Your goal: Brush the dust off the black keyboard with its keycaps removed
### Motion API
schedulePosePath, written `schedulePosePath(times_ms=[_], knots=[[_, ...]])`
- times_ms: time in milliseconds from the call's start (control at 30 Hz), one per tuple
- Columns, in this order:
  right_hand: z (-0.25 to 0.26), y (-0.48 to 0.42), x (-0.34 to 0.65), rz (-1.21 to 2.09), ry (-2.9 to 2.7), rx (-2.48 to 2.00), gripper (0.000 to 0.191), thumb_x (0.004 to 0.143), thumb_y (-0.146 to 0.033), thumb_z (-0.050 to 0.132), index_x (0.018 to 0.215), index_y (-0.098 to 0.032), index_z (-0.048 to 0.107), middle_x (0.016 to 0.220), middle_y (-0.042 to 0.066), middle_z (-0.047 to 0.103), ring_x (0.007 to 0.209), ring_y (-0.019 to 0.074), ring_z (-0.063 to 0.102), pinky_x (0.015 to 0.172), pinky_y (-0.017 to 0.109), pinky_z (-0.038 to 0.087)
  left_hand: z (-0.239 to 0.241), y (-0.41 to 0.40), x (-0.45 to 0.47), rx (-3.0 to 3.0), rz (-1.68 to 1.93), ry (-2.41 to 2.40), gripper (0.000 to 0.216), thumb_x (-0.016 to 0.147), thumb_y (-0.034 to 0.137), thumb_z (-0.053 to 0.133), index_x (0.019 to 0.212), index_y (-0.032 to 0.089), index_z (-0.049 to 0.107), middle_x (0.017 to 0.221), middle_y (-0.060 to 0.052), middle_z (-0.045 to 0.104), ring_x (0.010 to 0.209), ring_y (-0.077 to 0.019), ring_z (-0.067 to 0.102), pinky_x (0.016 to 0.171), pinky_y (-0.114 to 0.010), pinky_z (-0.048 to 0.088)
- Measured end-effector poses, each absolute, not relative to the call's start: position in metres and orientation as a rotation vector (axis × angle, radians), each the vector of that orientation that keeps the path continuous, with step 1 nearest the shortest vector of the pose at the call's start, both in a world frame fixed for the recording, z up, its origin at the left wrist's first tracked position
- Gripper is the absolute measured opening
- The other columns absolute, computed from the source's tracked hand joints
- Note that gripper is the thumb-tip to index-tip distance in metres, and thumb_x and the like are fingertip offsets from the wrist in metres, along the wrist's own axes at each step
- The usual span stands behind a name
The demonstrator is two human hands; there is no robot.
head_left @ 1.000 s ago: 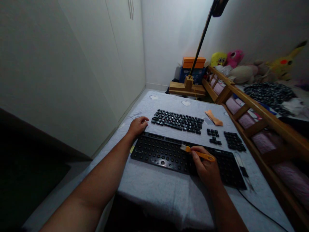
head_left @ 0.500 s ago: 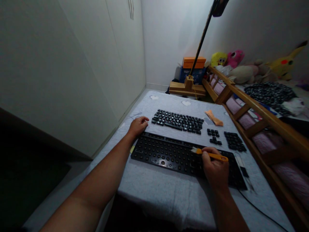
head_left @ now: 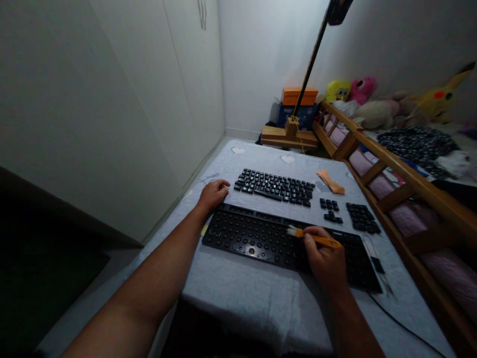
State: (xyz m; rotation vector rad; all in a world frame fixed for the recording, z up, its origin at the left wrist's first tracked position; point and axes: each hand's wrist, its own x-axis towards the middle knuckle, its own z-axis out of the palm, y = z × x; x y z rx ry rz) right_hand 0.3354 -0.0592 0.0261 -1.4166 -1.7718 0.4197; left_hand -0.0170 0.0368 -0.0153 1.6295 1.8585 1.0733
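Note:
A black keyboard base (head_left: 238, 233), stripped of its keycaps, lies across the cloth-covered table in front of me. My right hand (head_left: 325, 253) is closed around the orange handle of a small brush (head_left: 316, 239). Its pale bristles point left and are over the rows of bare key positions; whether they touch is hard to tell. My left hand (head_left: 214, 194) rests by the base's upper left corner, fingers loosely bent and apart, with nothing in them. Just beyond lie the removed keycaps (head_left: 276, 185), laid out in keyboard order.
Smaller keycap groups (head_left: 329, 205) and a number-pad block (head_left: 362, 217) sit to the right. An orange cloth strip (head_left: 330, 182) lies behind them. A slim tool (head_left: 377, 263) is beside the base, near a black cable (head_left: 402, 323). A wooden bed rail (head_left: 410, 181) borders the right side.
My right hand has moved slightly left with the brush, carrying the bristles left over the keyboard base. My left hand has stayed put.

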Motion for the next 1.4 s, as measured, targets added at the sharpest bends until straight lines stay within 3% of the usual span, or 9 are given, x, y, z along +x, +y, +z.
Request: schedulePosePath(times_ms=[300, 633, 1033, 1400], knots=[[0.028, -0.058, 0.342, 0.207, -1.658, -1.549, 0.020, 0.083, -0.030, 0.052, 0.071, -0.021, 0.064, 0.062, 0.002, 0.064, 0.057, 0.0198, 0.062, 0.061, 0.029, 0.046, -0.016, 0.037, -0.017, 1.625, 1.068, 1.861, 0.034, 0.074, 0.030, 0.055, 0.100, 0.016, 0.072, 0.073, -0.002, 0.068, 0.068, -0.0179, 0.060, 0.064, -0.028, 0.044], [0.030, -0.060, 0.333, 0.492, -1.800, -1.359, 0.022, 0.090, -0.036, 0.053, 0.085, -0.021, 0.068, 0.078, 0.003, 0.072, 0.073, 0.0213, 0.068, 0.067, 0.029, 0.050, -0.018, 0.039, -0.018, 1.619, 1.066, 1.861, 0.033, 0.075, 0.030, 0.055, 0.101, 0.018, 0.072, 0.075, -0.002, 0.069, 0.070, -0.0184, 0.061, 0.066, -0.029, 0.044], [0.027, -0.058, 0.343, 0.206, -1.674, -1.532, 0.018, 0.083, -0.029, 0.052, 0.070, -0.022, 0.063, 0.062, 0.001, 0.065, 0.058, 0.0200, 0.062, 0.062, 0.029, 0.047, -0.019, 0.039, -0.019, 1.623, 1.065, 1.870, 0.034, 0.074, 0.031, 0.056, 0.100, 0.017, 0.072, 0.074, -0.002, 0.069, 0.069, -0.0180, 0.060, 0.063, -0.028, 0.043], [0.029, -0.062, 0.337, 0.401, -1.788, -1.345, 0.021, 0.088, -0.034, 0.052, 0.080, -0.021, 0.066, 0.073, 0.002, 0.069, 0.068, 0.0210, 0.066, 0.066, 0.029, 0.050, -0.018, 0.039, -0.018, 1.627, 1.080, 1.862, 0.034, 0.074, 0.030, 0.055, 0.100, 0.017, 0.073, 0.073, -0.002, 0.068, 0.068, -0.0180, 0.060, 0.064, -0.029, 0.043]])
